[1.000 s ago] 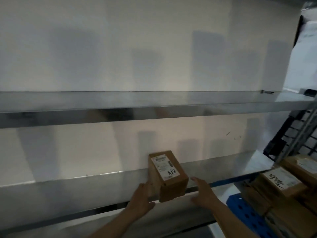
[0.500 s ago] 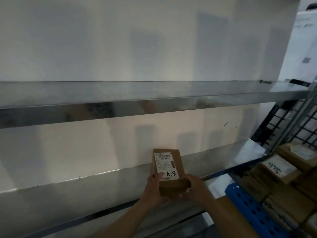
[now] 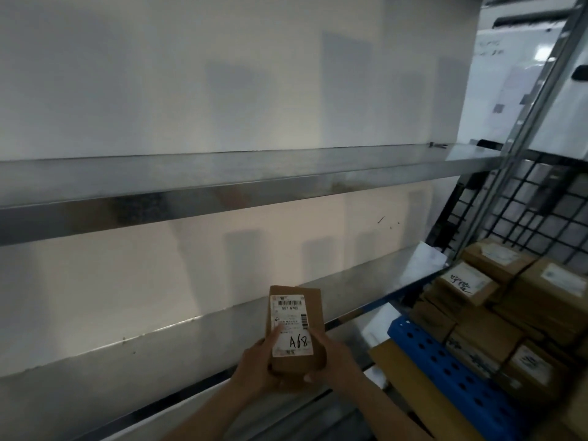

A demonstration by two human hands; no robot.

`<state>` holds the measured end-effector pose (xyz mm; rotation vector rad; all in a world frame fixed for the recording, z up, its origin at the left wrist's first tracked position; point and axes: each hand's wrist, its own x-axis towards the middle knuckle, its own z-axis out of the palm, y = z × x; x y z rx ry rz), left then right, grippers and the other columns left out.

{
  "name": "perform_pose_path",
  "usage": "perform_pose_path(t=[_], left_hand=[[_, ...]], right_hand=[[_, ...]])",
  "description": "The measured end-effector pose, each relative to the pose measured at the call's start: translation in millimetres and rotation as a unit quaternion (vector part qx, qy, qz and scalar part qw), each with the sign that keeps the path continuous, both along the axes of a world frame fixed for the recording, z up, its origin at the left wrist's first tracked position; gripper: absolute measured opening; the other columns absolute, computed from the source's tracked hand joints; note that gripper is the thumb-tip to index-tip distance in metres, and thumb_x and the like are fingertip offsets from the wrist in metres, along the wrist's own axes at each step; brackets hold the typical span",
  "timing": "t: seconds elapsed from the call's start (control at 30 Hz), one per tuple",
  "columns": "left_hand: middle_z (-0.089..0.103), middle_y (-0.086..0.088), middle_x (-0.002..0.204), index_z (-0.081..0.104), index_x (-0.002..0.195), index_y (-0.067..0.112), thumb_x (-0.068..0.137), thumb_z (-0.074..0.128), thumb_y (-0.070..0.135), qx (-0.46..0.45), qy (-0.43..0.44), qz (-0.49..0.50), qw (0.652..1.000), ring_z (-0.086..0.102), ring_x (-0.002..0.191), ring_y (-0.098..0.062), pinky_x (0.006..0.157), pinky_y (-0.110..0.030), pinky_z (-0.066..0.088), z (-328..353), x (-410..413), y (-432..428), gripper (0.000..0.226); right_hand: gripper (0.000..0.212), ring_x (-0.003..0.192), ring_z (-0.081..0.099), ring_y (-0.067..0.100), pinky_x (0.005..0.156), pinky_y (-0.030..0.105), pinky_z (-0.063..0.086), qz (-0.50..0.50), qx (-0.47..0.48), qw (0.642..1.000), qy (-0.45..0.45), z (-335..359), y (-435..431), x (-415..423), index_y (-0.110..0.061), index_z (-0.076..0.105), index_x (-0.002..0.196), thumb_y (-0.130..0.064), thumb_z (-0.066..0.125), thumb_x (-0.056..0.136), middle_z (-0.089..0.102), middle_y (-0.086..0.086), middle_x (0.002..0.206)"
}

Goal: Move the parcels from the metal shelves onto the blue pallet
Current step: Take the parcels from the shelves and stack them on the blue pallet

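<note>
Both hands, the left hand [image 3: 257,366] and the right hand [image 3: 334,358], are clamped around a small brown parcel [image 3: 294,329] marked "A68", held above the lower metal shelf [image 3: 159,351]. To the right, stacked parcels [image 3: 509,313] sit on the blue pallet [image 3: 445,374]; beyond, the upper shelf [image 3: 222,183] stands bare.

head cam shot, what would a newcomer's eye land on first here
First the small brown parcel, low in the middle, held in front of the lower metal shelf by the left hand and the right hand, its white label marked A68 facing the camera. Next the blue pallet at lower right, with stacked brown boxes on it. The upper metal shelf looks bare.
</note>
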<state>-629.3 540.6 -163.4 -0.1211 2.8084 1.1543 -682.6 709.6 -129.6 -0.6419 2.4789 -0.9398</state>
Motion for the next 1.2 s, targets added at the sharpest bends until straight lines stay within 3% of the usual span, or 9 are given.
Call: perform_pose_path(t=[0.1, 0.2, 0.27, 0.4, 0.57, 0.73, 0.9, 1.1, 1.2], left_hand=[[0.039, -0.006, 0.146, 0.006, 0.147, 0.028, 0.074, 0.073, 0.011, 0.021, 0.017, -0.01, 1.0, 0.044, 0.128, -0.016, 0.101, -0.016, 0.037, 10, -8, 11, 0.1], [0.036, -0.006, 0.147, 0.0, 0.144, 0.032, 0.075, 0.072, 0.007, 0.066, 0.041, -0.06, 0.995, 0.04, 0.12, -0.005, 0.085, 0.005, 0.033, 25, -27, 38, 0.103], [0.036, -0.006, 0.147, 0.002, 0.145, 0.031, 0.073, 0.074, 0.008, 0.059, 0.054, -0.097, 0.992, 0.039, 0.118, -0.004, 0.08, 0.009, 0.032, 35, -41, 62, 0.104], [0.034, -0.006, 0.149, 0.01, 0.147, 0.026, 0.069, 0.077, 0.011, 0.039, 0.077, -0.178, 0.98, 0.04, 0.131, -0.015, 0.097, -0.008, 0.03, 57, -69, 123, 0.104], [0.032, -0.006, 0.148, 0.0, 0.147, 0.029, 0.074, 0.074, 0.014, 0.043, 0.069, -0.263, 0.962, 0.038, 0.133, -0.02, 0.108, -0.031, 0.039, 79, -94, 213, 0.105], [0.024, -0.005, 0.151, -0.003, 0.147, 0.03, 0.075, 0.073, 0.013, 0.045, 0.073, -0.321, 0.943, 0.033, 0.134, -0.019, 0.095, -0.017, 0.038, 90, -119, 281, 0.106], [0.012, -0.011, 0.151, -0.001, 0.147, 0.031, 0.071, 0.076, 0.021, -0.025, 0.094, -0.338, 0.936, 0.024, 0.138, -0.027, 0.112, -0.037, 0.032, 88, -156, 328, 0.108], [0.015, -0.011, 0.143, 0.001, 0.145, 0.035, 0.071, 0.075, 0.023, -0.065, 0.071, -0.344, 0.934, 0.029, 0.133, -0.029, 0.109, -0.037, 0.033, 66, -191, 358, 0.106], [0.02, -0.009, 0.142, 0.005, 0.146, 0.034, 0.072, 0.075, 0.024, -0.094, 0.086, -0.339, 0.932, 0.029, 0.131, -0.026, 0.109, -0.036, 0.034, 53, -208, 360, 0.102]], right_hand=[[0.078, 0.135, 0.035, 0.019, 0.111, 0.038, 0.034, -0.029, 0.003, 1.0, 0.007, 14, 17, 4, -0.014, 0.024, 0.142, -0.015, 0.07, 0.078, 0.04, 0.006, 0.144], [0.075, 0.132, 0.038, 0.018, 0.112, 0.037, 0.033, -0.085, -0.015, 0.996, 0.003, 31, 46, 4, -0.017, 0.027, 0.139, -0.015, 0.07, 0.078, 0.041, 0.003, 0.142], [0.078, 0.131, 0.039, 0.017, 0.112, 0.031, 0.032, -0.124, -0.002, 0.992, 0.025, 41, 71, 5, -0.019, 0.026, 0.141, -0.017, 0.071, 0.077, 0.042, -0.001, 0.139], [0.081, 0.128, 0.041, 0.012, 0.094, 0.007, 0.025, -0.206, 0.012, 0.976, 0.073, 59, 131, 10, -0.022, 0.026, 0.141, -0.018, 0.073, 0.074, 0.046, -0.004, 0.133], [0.085, 0.128, 0.042, 0.016, 0.092, 0.013, 0.031, -0.285, 0.04, 0.952, 0.107, 80, 210, 14, -0.021, 0.024, 0.142, -0.021, 0.074, 0.073, 0.046, -0.001, 0.139], [0.083, 0.127, 0.042, 0.017, 0.097, 0.022, 0.036, -0.333, 0.044, 0.937, 0.099, 96, 269, 8, -0.022, 0.024, 0.142, -0.017, 0.072, 0.075, 0.045, 0.001, 0.139], [0.073, 0.124, 0.046, 0.018, 0.101, 0.029, 0.04, -0.365, 0.045, 0.924, 0.1, 91, 310, -17, -0.019, 0.033, 0.138, -0.018, 0.071, 0.076, 0.049, 0.003, 0.136], [0.069, 0.119, 0.048, 0.016, 0.087, 0.019, 0.039, -0.383, 0.051, 0.92, 0.06, 67, 338, -53, -0.021, 0.035, 0.136, -0.019, 0.07, 0.077, 0.05, 0.001, 0.134], [0.072, 0.119, 0.048, 0.015, 0.088, 0.02, 0.04, -0.395, 0.031, 0.917, 0.041, 55, 340, -69, -0.022, 0.032, 0.137, -0.02, 0.071, 0.076, 0.049, -0.001, 0.134]])
